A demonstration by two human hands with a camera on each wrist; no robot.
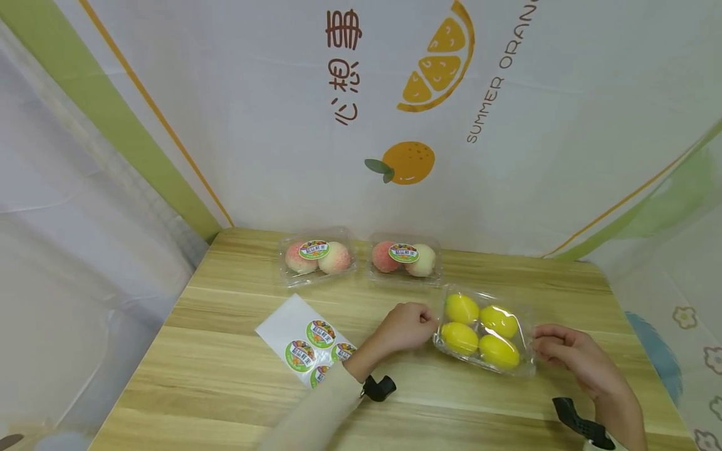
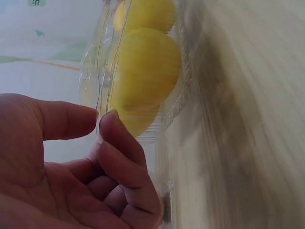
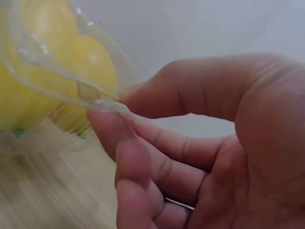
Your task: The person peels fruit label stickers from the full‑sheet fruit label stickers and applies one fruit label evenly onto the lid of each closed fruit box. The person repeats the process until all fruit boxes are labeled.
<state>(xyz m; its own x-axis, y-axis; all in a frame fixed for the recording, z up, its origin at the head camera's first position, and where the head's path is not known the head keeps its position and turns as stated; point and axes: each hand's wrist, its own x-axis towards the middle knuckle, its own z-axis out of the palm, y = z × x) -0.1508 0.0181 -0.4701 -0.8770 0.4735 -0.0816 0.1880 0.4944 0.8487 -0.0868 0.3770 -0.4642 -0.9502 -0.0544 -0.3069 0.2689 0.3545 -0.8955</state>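
Note:
A clear plastic clamshell box [image 1: 476,358] with several yellow lemons [image 1: 499,351] inside is between my two hands at the table's right half. My left hand [image 1: 407,326] pinches the rim at the box's left end; in the left wrist view, thumb and forefinger [image 2: 121,138] meet on the plastic edge. At the opposite end my right hand [image 1: 575,357] pinches the rim, its thumb [image 3: 157,95] on top and fingers below in the right wrist view. The lid lies over the lemons. I cannot tell whether the box touches the table.
Two clear boxes of peaches, the left box [image 1: 334,258] and the right box [image 1: 420,260], stand at the table's back, each with an oval fruit label. A white sheet of round stickers [image 1: 300,355] lies left of my left forearm, partly covered by it. A printed curtain [image 1: 282,156] hangs behind.

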